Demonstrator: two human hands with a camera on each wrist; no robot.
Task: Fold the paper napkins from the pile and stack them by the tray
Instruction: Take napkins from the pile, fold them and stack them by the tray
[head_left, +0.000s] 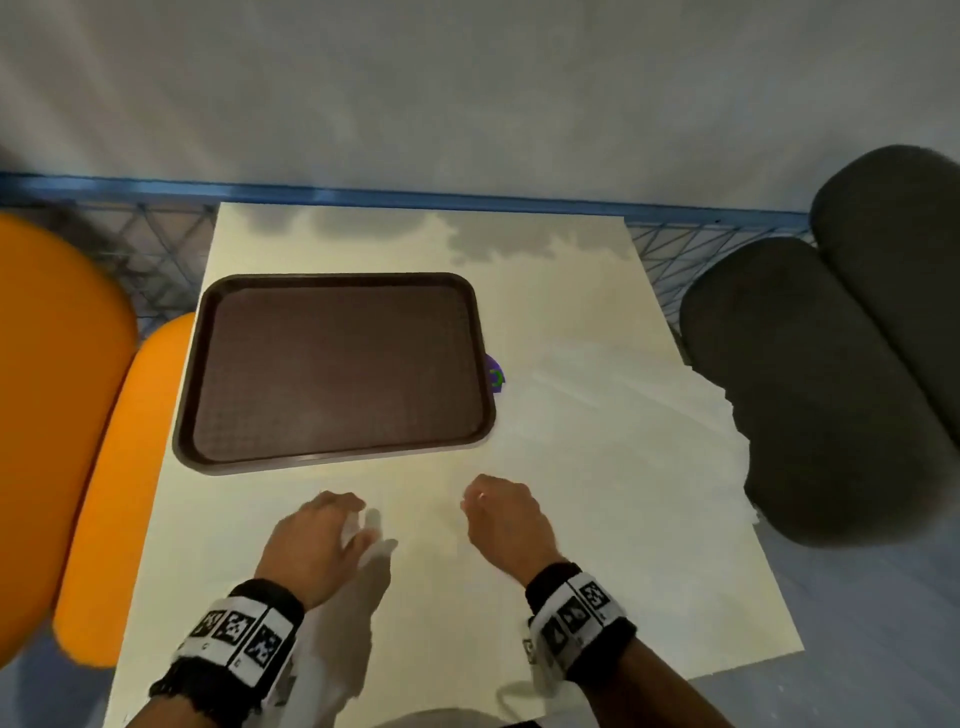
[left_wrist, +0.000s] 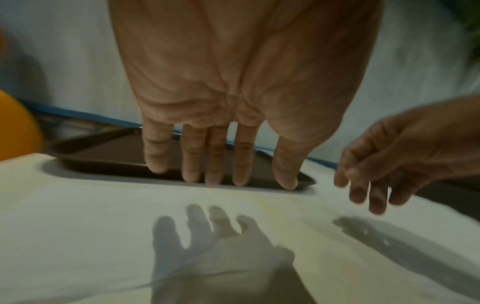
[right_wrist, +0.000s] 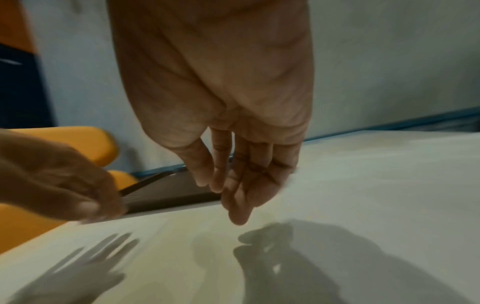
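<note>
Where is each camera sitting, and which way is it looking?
Head: on the person's head, looking down at the cream table and dark brown plastic tray; shows left hand and right hand with banded wrists.
Left wrist: looks along the left hand toward the tray; the right hand is beside it.
Right wrist: looks along the right hand toward the tray; the left hand is blurred.
Shared: tray, table, both hands.

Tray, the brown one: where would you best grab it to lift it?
Probably by its raised rim at the two short ends, the left hand coming from the left and the right hand from the right. The tray lies flat and wide on the table, so only the flared rim offers a hold, and two ends keep it level.
</note>
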